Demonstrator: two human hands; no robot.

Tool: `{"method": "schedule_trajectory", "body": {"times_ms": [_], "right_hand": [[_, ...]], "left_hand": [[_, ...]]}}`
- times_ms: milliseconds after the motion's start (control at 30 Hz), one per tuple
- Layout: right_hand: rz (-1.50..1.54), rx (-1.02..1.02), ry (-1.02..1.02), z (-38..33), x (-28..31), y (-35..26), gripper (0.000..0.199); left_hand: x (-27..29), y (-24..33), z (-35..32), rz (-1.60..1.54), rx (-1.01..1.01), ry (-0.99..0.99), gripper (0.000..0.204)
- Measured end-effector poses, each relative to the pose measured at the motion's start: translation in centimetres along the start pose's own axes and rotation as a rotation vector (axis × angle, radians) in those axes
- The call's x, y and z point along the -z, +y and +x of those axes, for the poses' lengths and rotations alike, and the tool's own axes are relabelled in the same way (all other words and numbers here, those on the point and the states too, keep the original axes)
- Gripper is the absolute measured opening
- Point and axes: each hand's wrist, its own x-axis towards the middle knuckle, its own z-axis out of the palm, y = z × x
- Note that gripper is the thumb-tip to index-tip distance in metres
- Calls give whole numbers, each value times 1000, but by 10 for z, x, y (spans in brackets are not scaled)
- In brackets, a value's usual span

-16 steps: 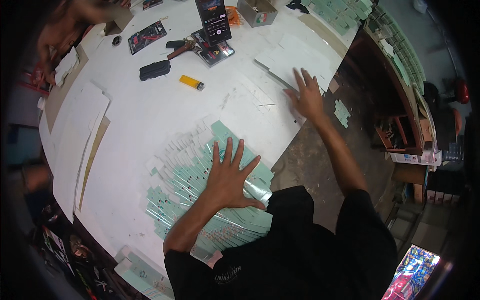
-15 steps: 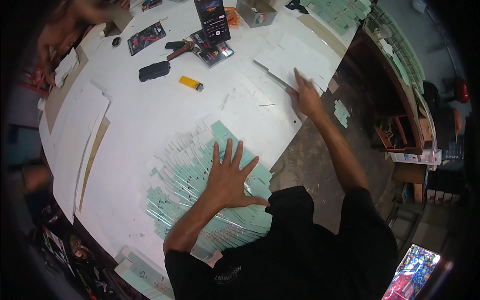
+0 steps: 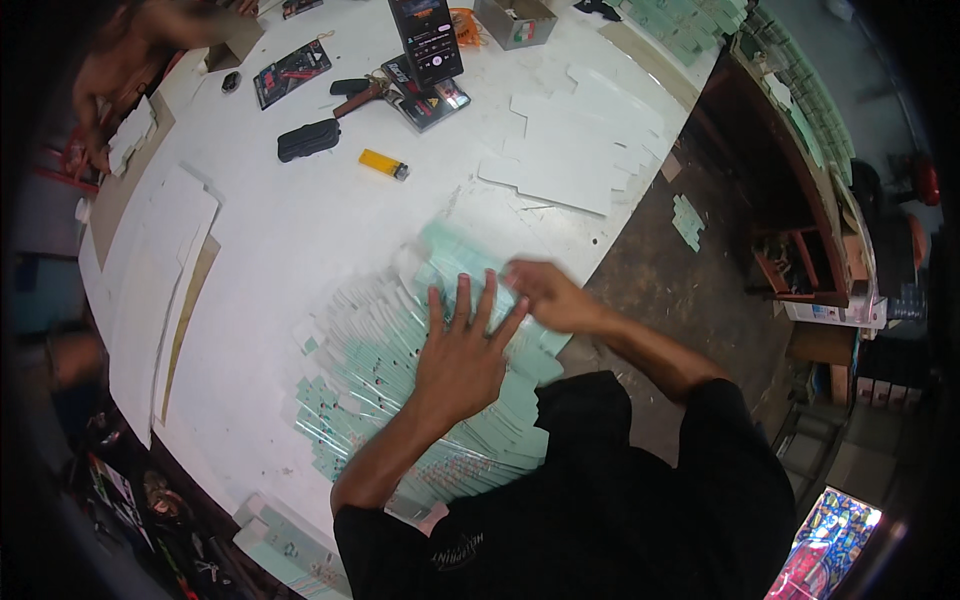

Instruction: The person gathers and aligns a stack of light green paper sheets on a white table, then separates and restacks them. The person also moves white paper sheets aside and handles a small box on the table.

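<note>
A fanned pile of mint-green printed carton blanks (image 3: 375, 375) lies on the white table in front of me, with white edges showing along its far side. My left hand (image 3: 460, 365) presses flat on the pile, fingers spread. At the pile's far right corner, my right hand (image 3: 548, 297) has its fingers curled on the edge of the top green carton blank (image 3: 450, 250). That blank and the fingertips are smeared by motion. Beyond my right hand, plain white carton blanks (image 3: 570, 150) with notched edges lie flat and overlapping.
A yellow lighter (image 3: 384, 164), a black case (image 3: 308, 140), keys (image 3: 365, 95) and a propped phone (image 3: 427, 45) stand mid-table. White sheets (image 3: 165, 260) lie at left. A person (image 3: 110, 80) handles card at far left. A loose green blank (image 3: 688, 222) lies on the floor.
My right hand has come back from the white blanks to the pile's far right corner. One more white blank now lies nearer me there. My left hand has barely moved.
</note>
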Motion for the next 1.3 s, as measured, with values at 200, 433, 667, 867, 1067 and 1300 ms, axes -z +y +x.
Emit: {"method": "schedule_trajectory", "body": {"times_ms": [200, 433, 667, 867, 1067, 1300], "right_hand": [[-602, 303, 258, 16, 52, 24, 24], [-485, 207, 211, 21, 82, 53, 44], [-882, 445, 265, 22, 43, 40, 45], [-779, 300, 190, 20, 35, 44, 57], [-113, -61, -233, 1, -4, 27, 20], [-1078, 337, 667, 83, 153, 90, 49]], "left_hand": [[-10, -10, -4, -161, -43, -38, 82], [-6, -5, 6, -168, 59, -252, 62], [-22, -5, -5, -62, 22, 49, 44], [-18, -5, 2, -87, 84, -96, 57], [-16, -10, 4, 123, -79, -90, 92], [-1, -1, 5, -139, 11, -94, 96]]}}
